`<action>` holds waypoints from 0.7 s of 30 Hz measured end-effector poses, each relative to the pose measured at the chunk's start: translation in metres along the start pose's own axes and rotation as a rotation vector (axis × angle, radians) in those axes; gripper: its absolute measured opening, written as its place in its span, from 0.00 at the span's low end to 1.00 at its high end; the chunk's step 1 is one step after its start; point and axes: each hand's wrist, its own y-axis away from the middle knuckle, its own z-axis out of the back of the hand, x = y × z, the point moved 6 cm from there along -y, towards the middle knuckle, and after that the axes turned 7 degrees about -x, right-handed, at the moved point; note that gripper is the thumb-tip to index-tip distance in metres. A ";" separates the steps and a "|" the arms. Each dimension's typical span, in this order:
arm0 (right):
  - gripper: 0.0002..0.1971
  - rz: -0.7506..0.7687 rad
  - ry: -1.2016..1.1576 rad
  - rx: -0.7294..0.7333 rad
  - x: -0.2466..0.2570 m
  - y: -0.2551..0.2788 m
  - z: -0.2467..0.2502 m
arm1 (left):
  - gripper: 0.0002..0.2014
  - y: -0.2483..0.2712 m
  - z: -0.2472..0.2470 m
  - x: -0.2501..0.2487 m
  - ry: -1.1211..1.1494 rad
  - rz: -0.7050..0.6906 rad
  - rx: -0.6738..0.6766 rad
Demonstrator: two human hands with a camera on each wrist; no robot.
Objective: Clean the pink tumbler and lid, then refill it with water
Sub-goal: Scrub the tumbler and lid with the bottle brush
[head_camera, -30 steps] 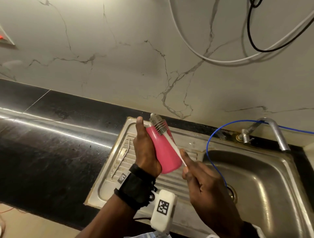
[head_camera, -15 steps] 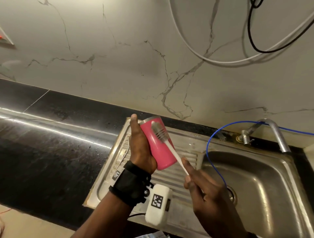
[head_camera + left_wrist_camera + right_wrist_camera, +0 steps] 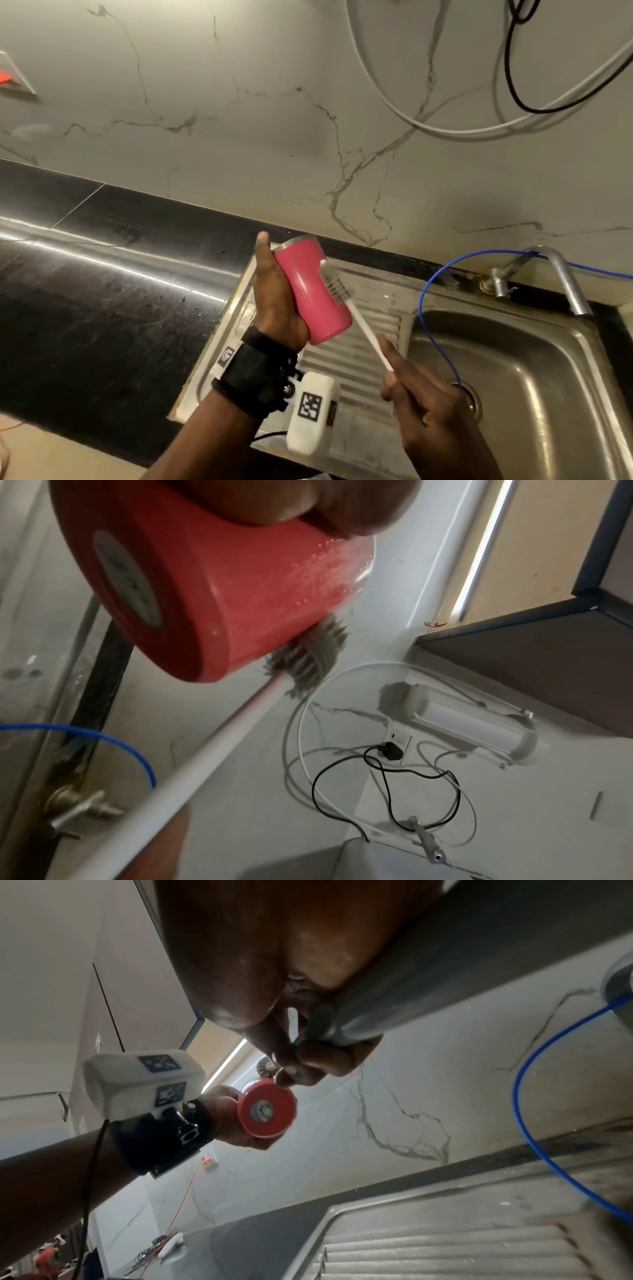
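1. Head view: the pink tumbler (image 3: 313, 291) is held in the air above the ribbed drainboard (image 3: 349, 363) of the steel sink (image 3: 534, 377), tilted, with its mouth toward the marble wall (image 3: 239, 120). The left hand (image 3: 277, 301) is wrapped around its left side, thumb up near the rim. The right hand (image 3: 431, 404) pinches the white handle of the bottle brush (image 3: 337, 284) – the bristles lie against the right side of the tumbler. The open basin is to the right, under the tap (image 3: 565, 277); a blue tube (image 3: 424, 301) loops over the basin edge. The black counter (image 3: 85, 308) lies to the left.

2. Left wrist view: the fingers (image 3: 274, 501) are curled over the tumbler (image 3: 222, 588), its base toward the camera. The brush (image 3: 308, 653) touches its lower side, and droplets show on the wall of the tumbler.

3. Right wrist view: the fingertips (image 3: 308, 1058) close on the brush handle – the tumbler base (image 3: 267, 1110) sits just beyond them, in the left hand (image 3: 222, 1115), well above the drainboard (image 3: 462, 1245).
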 end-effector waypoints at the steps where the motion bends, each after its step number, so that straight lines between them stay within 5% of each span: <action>1: 0.31 -0.002 0.003 0.009 0.000 0.002 0.001 | 0.41 0.000 0.001 -0.003 0.013 0.007 0.004; 4: 0.29 -0.002 0.055 -0.026 0.001 -0.005 0.003 | 0.48 0.010 -0.002 0.007 -0.036 0.010 -0.007; 8: 0.29 0.004 0.065 -0.098 0.001 -0.020 0.002 | 0.37 0.021 -0.012 0.021 -0.040 0.003 0.015; 14: 0.24 0.073 0.050 -0.031 0.007 0.000 0.008 | 0.43 0.011 -0.006 -0.009 0.026 0.030 -0.005; 21: 0.26 0.102 0.094 -0.091 0.009 -0.008 0.000 | 0.46 0.024 -0.011 0.011 -0.029 0.005 -0.028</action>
